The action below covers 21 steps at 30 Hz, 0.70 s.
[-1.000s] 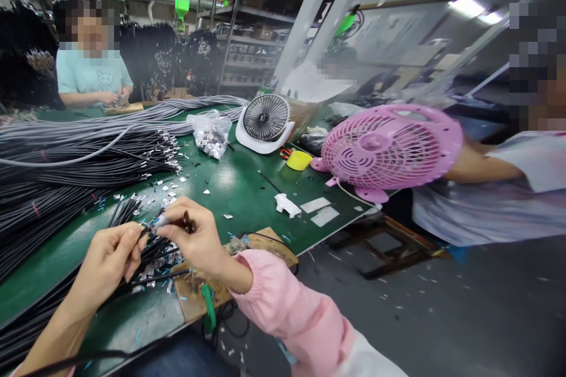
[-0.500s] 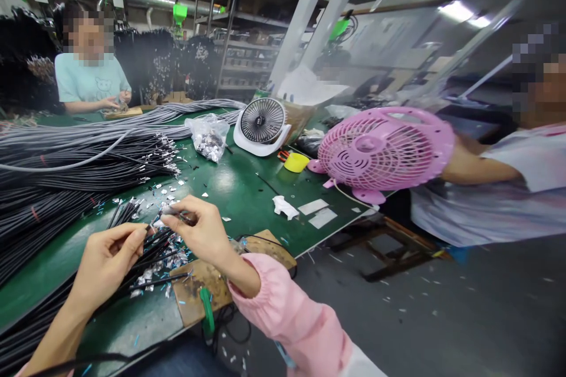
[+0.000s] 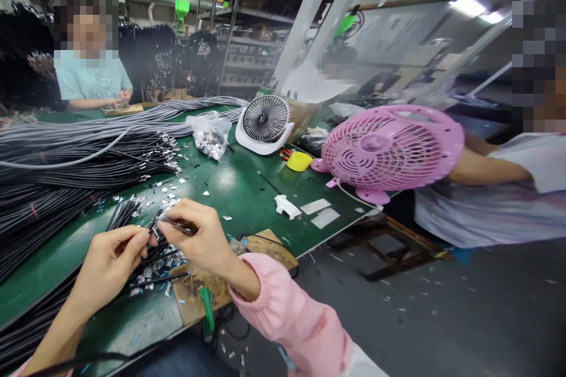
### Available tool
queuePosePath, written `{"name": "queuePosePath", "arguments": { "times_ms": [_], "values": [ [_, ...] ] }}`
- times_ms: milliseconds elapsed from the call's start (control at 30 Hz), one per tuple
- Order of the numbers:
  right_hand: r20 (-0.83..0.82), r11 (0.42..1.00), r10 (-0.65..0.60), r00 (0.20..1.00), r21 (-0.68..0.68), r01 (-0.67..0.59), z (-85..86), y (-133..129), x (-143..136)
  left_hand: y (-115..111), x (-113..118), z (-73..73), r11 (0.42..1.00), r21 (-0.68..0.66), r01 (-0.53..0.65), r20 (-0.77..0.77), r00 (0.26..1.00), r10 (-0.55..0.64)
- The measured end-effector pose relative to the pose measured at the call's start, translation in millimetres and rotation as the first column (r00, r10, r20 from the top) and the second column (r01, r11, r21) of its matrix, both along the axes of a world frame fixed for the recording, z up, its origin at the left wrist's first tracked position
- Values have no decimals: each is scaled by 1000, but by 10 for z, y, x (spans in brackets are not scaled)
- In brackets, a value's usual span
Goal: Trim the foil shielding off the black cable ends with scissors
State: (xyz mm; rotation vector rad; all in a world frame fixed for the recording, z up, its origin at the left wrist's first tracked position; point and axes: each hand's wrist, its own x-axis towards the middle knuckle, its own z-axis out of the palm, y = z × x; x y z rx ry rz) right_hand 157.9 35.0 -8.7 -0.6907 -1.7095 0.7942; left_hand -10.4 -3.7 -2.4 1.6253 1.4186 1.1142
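My left hand (image 3: 106, 262) is closed, thumb and fingertips pinching the stripped end of a black cable (image 3: 152, 228). Facing it, almost touching, my right hand (image 3: 198, 235) is closed around a small dark tool (image 3: 188, 227) with a grey tip; its exact kind is hidden by the fingers. Beneath both hands lie more black cables (image 3: 48, 321), their ends amid foil scraps (image 3: 148, 275) and short blue wire bits. By my right wrist a worn wooden board (image 3: 190, 291) sits at the table edge with a green clamp (image 3: 206, 309) on it.
Bundles of black cables (image 3: 88, 168) and grey cables (image 3: 177, 107) cover the green table's left side. Farther back are a plastic bag (image 3: 211, 138), a white fan (image 3: 265, 121), yellow tape (image 3: 298, 161) and a pink fan (image 3: 389, 150). One person sits opposite, another at the right.
My right hand has shifted slightly left and its fingers have come closer to the cable end in my left hand. The view has swung slightly left.
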Motion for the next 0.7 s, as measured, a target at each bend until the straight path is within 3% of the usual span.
{"name": "queuePosePath", "arguments": {
  "times_ms": [133,200,267,367,433,467,600,700],
  "values": [
    [-44,993,35,998,-108,-39,56,-19,-12,-1,-10,-20,999,35,42,-19,999,-42],
    [-86,968,53,995,-239,-72,79,-19,-24,-1,-11,-21,995,87,48,-29,999,-46],
    [-135,886,92,987,-442,-143,91,-9,-38,-3,-17,-19,983,181,30,-41,999,-23],
    [-224,673,176,958,-683,-284,88,9,-62,-13,-28,-10,936,351,4,-82,996,26],
    [-254,624,162,953,-722,-299,87,3,-74,-23,-31,-8,895,446,-2,-129,989,66],
    [-254,648,141,957,-707,-283,89,-8,-78,-29,-29,-11,872,490,-9,-153,984,96],
    [-154,867,59,986,-481,-127,112,-76,-68,-55,-10,-60,774,632,-36,-234,943,235],
    [-50,921,59,997,-382,-74,107,-117,-69,-78,12,-103,737,673,-65,-243,921,303]
  ]
}}
